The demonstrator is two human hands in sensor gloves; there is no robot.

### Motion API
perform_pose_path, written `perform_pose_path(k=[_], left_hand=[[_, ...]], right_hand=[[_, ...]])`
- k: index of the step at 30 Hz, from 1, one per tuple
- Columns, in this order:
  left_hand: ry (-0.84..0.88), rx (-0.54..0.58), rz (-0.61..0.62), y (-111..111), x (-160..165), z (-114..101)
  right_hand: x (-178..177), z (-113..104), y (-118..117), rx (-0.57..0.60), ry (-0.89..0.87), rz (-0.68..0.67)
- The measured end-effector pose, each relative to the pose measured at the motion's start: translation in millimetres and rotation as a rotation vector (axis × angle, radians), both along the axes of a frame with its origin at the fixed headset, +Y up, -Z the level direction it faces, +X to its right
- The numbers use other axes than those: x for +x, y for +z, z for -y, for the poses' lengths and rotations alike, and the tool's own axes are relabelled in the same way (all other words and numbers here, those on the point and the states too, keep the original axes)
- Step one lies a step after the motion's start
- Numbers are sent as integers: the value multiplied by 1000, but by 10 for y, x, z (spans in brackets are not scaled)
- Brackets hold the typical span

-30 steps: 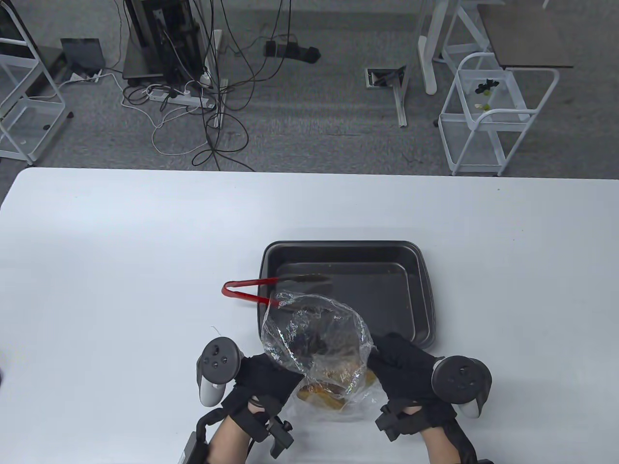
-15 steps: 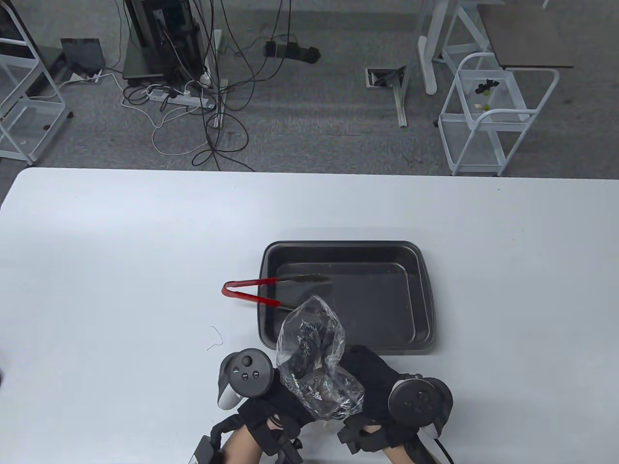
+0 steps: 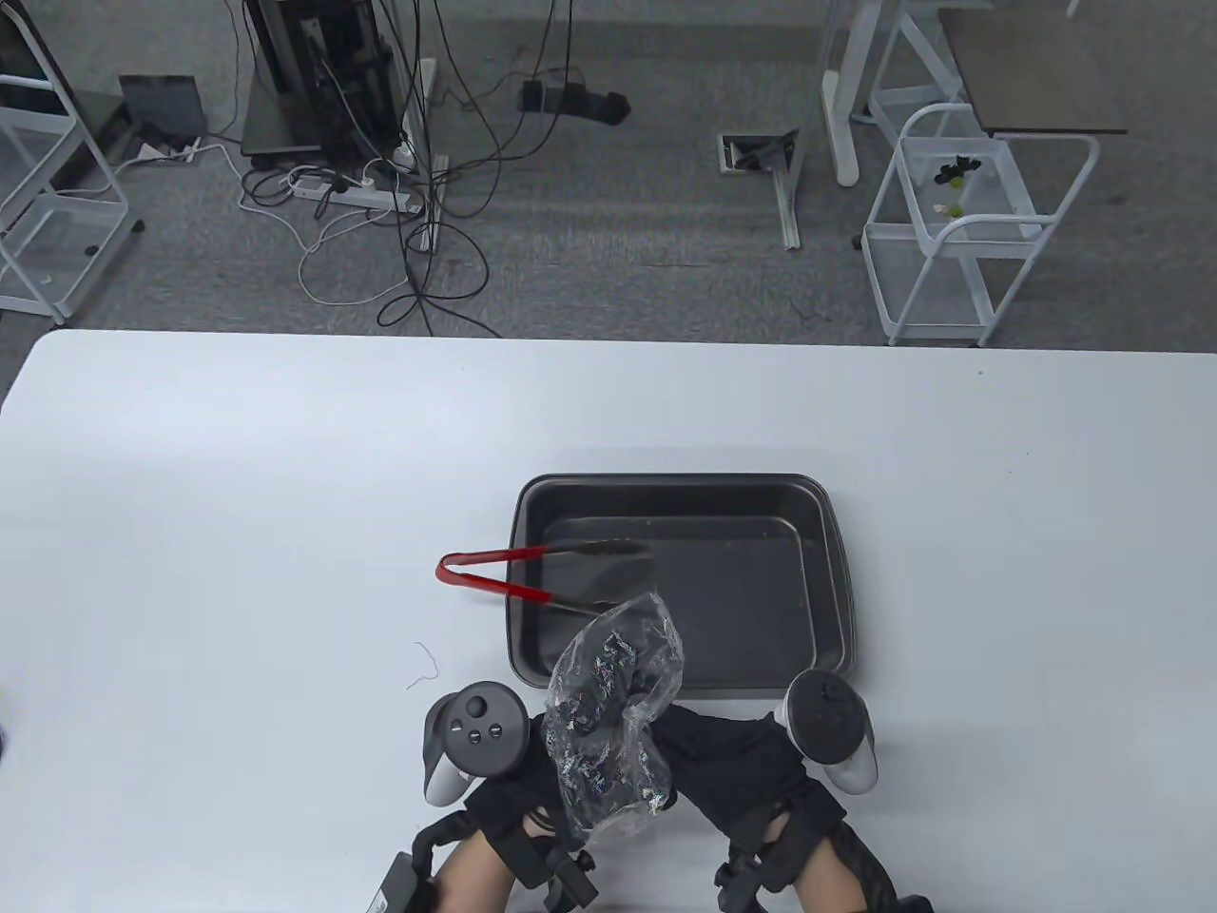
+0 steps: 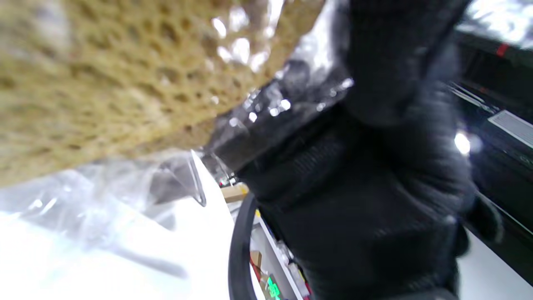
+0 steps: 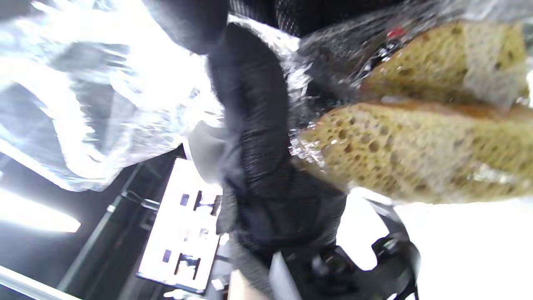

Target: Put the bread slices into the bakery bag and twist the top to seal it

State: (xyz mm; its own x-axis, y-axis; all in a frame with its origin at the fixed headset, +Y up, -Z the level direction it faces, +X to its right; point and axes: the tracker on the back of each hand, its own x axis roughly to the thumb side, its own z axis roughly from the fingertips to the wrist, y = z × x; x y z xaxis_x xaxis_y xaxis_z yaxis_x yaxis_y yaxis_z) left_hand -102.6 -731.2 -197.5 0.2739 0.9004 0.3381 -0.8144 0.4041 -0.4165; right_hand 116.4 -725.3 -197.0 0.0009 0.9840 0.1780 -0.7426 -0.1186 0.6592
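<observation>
White tabletop: your left hand [image 3: 532, 775] and right hand [image 3: 737, 761] grip the clear crinkled plastic bakery bag [image 3: 608, 723], porous brown bread slices [image 5: 416, 141] inside. Sealing step; twist next.

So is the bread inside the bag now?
Yes, inside. Brown bread slices show through the clear plastic bag, which both hands hold bunched; the baking tray holds only the tongs' tips.

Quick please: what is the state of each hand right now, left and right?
Left hand: closed, gripping the gathered neck of the bakery bag.
Right hand: closed, gripping the same bag from the other side.
</observation>
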Motion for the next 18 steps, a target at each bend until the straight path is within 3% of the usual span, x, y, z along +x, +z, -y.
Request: perform_pose_path(k=[2, 11, 18], left_hand=[[35, -1, -9, -22, -32, 15], [163, -53, -69, -76, -177, 72], [150, -43, -175, -57, -203, 76]], right_hand=[[41, -30, 10, -18, -22, 28], [310, -159, 99, 227, 160, 444], [79, -144, 229, 401, 332, 416]])
